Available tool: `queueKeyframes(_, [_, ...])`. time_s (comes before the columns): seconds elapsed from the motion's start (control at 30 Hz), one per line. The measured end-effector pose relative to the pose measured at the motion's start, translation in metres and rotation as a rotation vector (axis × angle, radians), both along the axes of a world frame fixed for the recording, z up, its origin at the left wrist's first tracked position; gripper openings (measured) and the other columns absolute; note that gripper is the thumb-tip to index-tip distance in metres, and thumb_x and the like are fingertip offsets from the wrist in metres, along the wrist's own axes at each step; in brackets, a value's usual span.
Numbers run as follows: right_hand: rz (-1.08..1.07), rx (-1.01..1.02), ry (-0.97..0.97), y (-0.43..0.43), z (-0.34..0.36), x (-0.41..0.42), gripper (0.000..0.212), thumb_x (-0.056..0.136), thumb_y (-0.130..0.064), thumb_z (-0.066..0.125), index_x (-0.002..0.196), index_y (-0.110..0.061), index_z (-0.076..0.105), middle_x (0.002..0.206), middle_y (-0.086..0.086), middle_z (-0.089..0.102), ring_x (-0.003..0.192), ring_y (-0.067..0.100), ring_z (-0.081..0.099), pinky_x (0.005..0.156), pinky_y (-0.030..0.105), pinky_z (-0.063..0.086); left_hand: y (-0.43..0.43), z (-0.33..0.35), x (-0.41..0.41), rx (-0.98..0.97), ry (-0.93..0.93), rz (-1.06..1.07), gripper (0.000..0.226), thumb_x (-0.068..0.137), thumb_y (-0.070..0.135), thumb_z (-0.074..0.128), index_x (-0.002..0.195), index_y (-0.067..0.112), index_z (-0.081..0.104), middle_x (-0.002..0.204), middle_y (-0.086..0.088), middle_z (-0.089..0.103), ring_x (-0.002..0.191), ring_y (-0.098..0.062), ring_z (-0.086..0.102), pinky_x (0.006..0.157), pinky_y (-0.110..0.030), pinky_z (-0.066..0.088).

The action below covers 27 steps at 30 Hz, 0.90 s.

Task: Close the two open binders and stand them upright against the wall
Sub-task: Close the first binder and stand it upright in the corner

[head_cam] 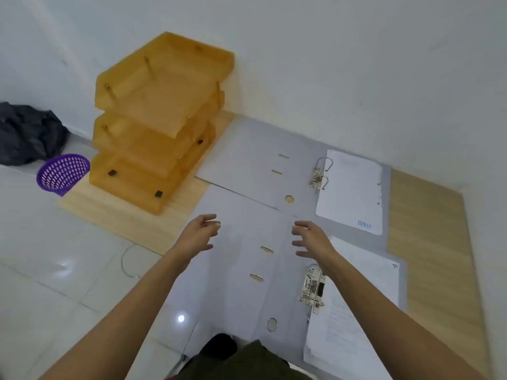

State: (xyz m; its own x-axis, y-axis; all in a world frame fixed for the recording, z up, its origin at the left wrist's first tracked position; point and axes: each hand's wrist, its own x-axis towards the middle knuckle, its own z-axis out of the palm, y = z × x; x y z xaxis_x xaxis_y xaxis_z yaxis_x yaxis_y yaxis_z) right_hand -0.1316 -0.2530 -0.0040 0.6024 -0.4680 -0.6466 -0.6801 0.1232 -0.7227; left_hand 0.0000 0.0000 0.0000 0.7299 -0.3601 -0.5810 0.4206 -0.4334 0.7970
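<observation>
Near binder point(236, 270): grey board, lying open flat on the floor, metal ring clip point(312, 289) and white sheets at right; lower edge cut off.
Far binder point(258, 160): same make, open flat by the wall.
Left hand point(199, 234): grip open, fingers curled, above the near cover.
Right hand point(311, 238): grip open, fingers spread, empty.
Around: amber translucent tray stack point(159, 119), purple mesh basket point(63, 174), dark crumpled cloth point(27, 133).

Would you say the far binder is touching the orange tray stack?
Apart: the head view shows bare wood between the far binder and the orange tray stack.
</observation>
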Motion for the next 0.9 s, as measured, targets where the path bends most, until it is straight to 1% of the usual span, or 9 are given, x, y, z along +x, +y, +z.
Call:
queueKeyframes(0.17, [0.059, -0.005, 0.125, 0.023, -0.018, 0.034, 0.040, 0.099, -0.026, 0.056, 0.138, -0.017, 0.055, 0.128, 0.008, 0.060, 0.111, 0.028, 0.063, 0.092, 0.040, 0.056, 0.022, -0.037, 0.033, 0.142, -0.013, 0.016, 0.048, 0.098, 0.023, 0.057, 0.144, 0.017, 0.047, 0.147, -0.005, 0.052, 0.128, -0.025, 0.052, 0.100, -0.039, 0.046])
queueKeyframes(0.23, [0.087, -0.006, 0.144, 0.028, -0.022, 0.044, 0.041, 0.099, -0.026, 0.057, 0.138, -0.017, 0.054, 0.133, 0.010, 0.059, 0.114, 0.028, 0.062, 0.096, 0.042, 0.056, 0.024, -0.049, 0.041, 0.245, -0.063, 0.007, 0.055, 0.097, 0.023, 0.057, 0.149, 0.018, 0.041, 0.155, -0.006, 0.041, 0.137, -0.029, 0.045, 0.099, -0.038, 0.043])
queueKeyframes(0.3, [0.130, -0.038, 0.140, 0.033, -0.027, 0.054, 0.044, 0.099, -0.030, 0.056, 0.141, -0.018, 0.052, 0.142, 0.010, 0.055, 0.123, 0.027, 0.057, 0.100, 0.042, 0.053, 0.025, -0.057, 0.049, 0.340, -0.105, -0.023, 0.064, 0.095, 0.022, 0.058, 0.154, 0.016, 0.034, 0.161, -0.010, 0.032, 0.144, -0.035, 0.034, 0.108, -0.045, 0.039])
queueKeyframes(0.43, [0.326, -0.204, 0.156, 0.044, -0.042, 0.065, 0.062, 0.100, -0.038, 0.052, 0.157, -0.022, 0.032, 0.168, 0.001, 0.023, 0.146, 0.026, 0.038, 0.111, 0.033, 0.033, 0.026, -0.070, 0.047, 0.479, -0.183, -0.128, 0.076, 0.092, 0.022, 0.060, 0.157, 0.012, 0.024, 0.162, -0.011, 0.025, 0.146, -0.038, 0.021, 0.112, -0.053, 0.032])
queueKeyframes(0.5, [0.431, -0.196, 0.228, 0.053, -0.055, 0.062, 0.070, 0.100, -0.040, 0.049, 0.161, -0.023, 0.020, 0.172, 0.000, 0.001, 0.155, 0.028, 0.020, 0.121, 0.039, 0.024, 0.029, -0.074, 0.040, 0.498, -0.222, -0.157, 0.076, 0.090, 0.022, 0.061, 0.157, 0.013, 0.024, 0.161, -0.008, 0.026, 0.144, -0.036, 0.024, 0.109, -0.053, 0.034])
queueKeyframes(0.6, [0.546, -0.270, 0.305, 0.069, -0.067, 0.052, 0.075, 0.099, -0.046, 0.047, 0.162, -0.024, 0.014, 0.172, -0.001, -0.011, 0.157, 0.025, -0.012, 0.125, 0.046, 0.008, 0.036, -0.079, 0.032, 0.501, -0.261, -0.150, 0.076, 0.088, 0.021, 0.063, 0.155, 0.012, 0.028, 0.160, -0.008, 0.030, 0.142, -0.035, 0.028, 0.108, -0.055, 0.036])
queueKeyframes(0.73, [0.507, -0.213, 0.286, 0.081, -0.067, 0.050, 0.078, 0.098, -0.051, 0.048, 0.163, -0.026, 0.012, 0.170, -0.001, -0.017, 0.155, 0.027, -0.021, 0.125, 0.049, 0.003, 0.046, -0.081, 0.036, 0.462, -0.220, -0.043, 0.066, 0.086, 0.018, 0.065, 0.148, 0.009, 0.042, 0.148, -0.015, 0.044, 0.135, -0.038, 0.042, 0.109, -0.054, 0.040])
queueKeyframes(0.8, [0.481, -0.173, 0.277, 0.081, -0.063, 0.053, 0.076, 0.099, -0.052, 0.047, 0.163, -0.027, 0.012, 0.170, -0.001, -0.018, 0.155, 0.027, -0.023, 0.124, 0.051, -0.001, 0.049, -0.079, 0.044, 0.395, -0.161, 0.023, 0.054, 0.087, 0.016, 0.065, 0.139, 0.007, 0.052, 0.137, -0.016, 0.057, 0.122, -0.035, 0.056, 0.098, -0.045, 0.049])
queueKeyframes(0.9, [0.456, -0.124, 0.249, 0.082, -0.055, 0.057, 0.074, 0.100, -0.053, 0.044, 0.162, -0.029, 0.012, 0.171, -0.003, -0.015, 0.155, 0.027, -0.021, 0.124, 0.052, -0.001, 0.055, -0.064, 0.058, 0.313, -0.065, 0.071, 0.038, 0.093, 0.019, 0.064, 0.130, 0.009, 0.061, 0.124, -0.012, 0.068, 0.096, -0.023, 0.064, 0.078, -0.031, 0.048])
